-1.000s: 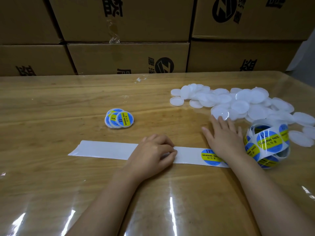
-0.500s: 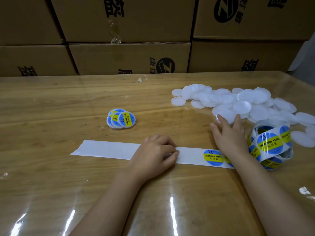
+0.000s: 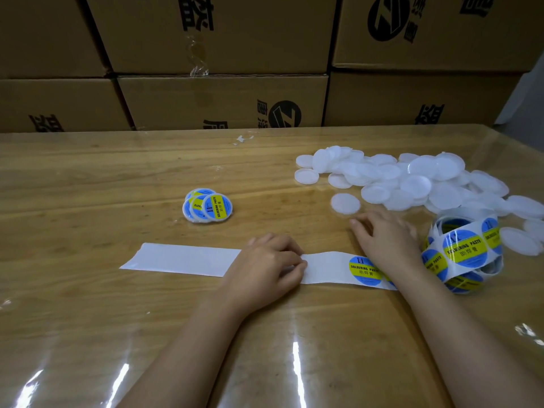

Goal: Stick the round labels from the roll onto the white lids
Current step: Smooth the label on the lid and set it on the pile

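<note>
On counter [image 3: 88, 187], my left hand [image 3: 265, 260] pinches white paper backing strip [image 3: 182, 257], right hand [image 3: 385, 240] grip released; I fear yanking tears it.

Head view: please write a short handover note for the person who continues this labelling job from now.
Left hand: fingers curled, pinching the white backing strip, which lies flat on the table.
Right hand: open, flat on the table, holding nothing, close to a lone white lid.
Label roll: on the right. The next label sits on the strip.
Done: a few labelled lids, overlapping at the centre.
Left: the big pile of bare white lids at the far right.
</note>
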